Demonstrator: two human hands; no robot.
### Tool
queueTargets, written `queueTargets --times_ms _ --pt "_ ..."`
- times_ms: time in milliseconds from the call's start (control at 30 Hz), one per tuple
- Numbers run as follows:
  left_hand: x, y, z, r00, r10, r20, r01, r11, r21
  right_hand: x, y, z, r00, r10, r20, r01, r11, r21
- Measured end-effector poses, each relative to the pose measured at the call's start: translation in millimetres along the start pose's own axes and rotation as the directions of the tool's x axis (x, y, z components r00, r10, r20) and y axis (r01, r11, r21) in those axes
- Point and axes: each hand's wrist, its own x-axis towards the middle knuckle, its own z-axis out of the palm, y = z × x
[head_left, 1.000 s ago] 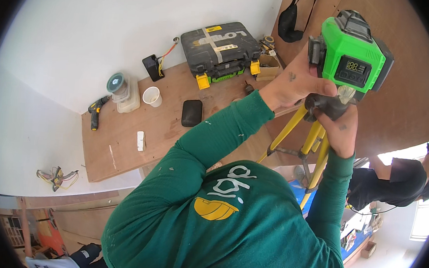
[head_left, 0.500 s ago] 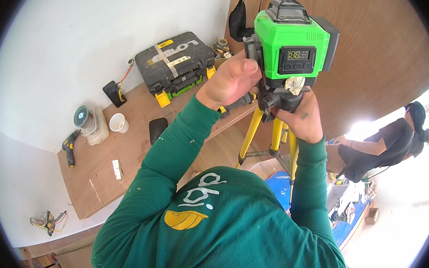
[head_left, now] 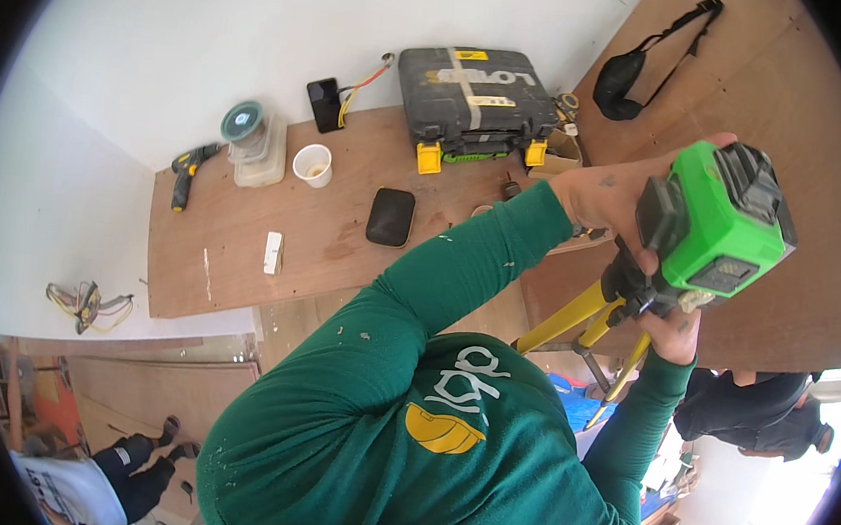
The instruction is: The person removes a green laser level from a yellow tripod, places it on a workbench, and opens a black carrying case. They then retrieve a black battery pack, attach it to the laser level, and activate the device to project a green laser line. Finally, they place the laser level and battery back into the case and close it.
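Note:
A bright green laser level (head_left: 735, 231) with black housing parts sits on a tripod with yellow legs (head_left: 565, 318), at the right. My left hand (head_left: 620, 200) is wrapped round the level's left side, thumb pointing down along its black edge. Below the level, my right hand (head_left: 671, 335) closes on the black tripod head (head_left: 626, 277); most of its fingers are hidden behind it. The level's small display panel (head_left: 723, 274) faces toward me and looks dark.
On the wooden bench (head_left: 219, 283) lie a black tool case (head_left: 432, 97), phone (head_left: 326, 107), white cup (head_left: 303, 162), black pouch (head_left: 390, 217), plastic tubs (head_left: 261, 166) and drill (head_left: 186, 170). A black bag (head_left: 620, 86) hangs behind. Other people (head_left: 761, 413) are at right and lower left (head_left: 83, 488).
My view has swung, and the level now appears farther right and lower, turned so its display is angled. My left hand has gone from a raised thumb beside the level to wrapping its side.

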Motion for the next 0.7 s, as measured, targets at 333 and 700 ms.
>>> queueTargets --times_ms 333,700 --pt "12 -15 66 0.595 0.236 -0.769 0.147 0.908 0.392 15 -6 55 0.914 -0.251 -0.32 0.207 0.964 -0.167" --pt "-16 10 48 0.728 0.199 -0.655 0.002 0.956 0.293 -16 36 19 0.838 -0.257 -0.481 0.178 0.963 -0.205"
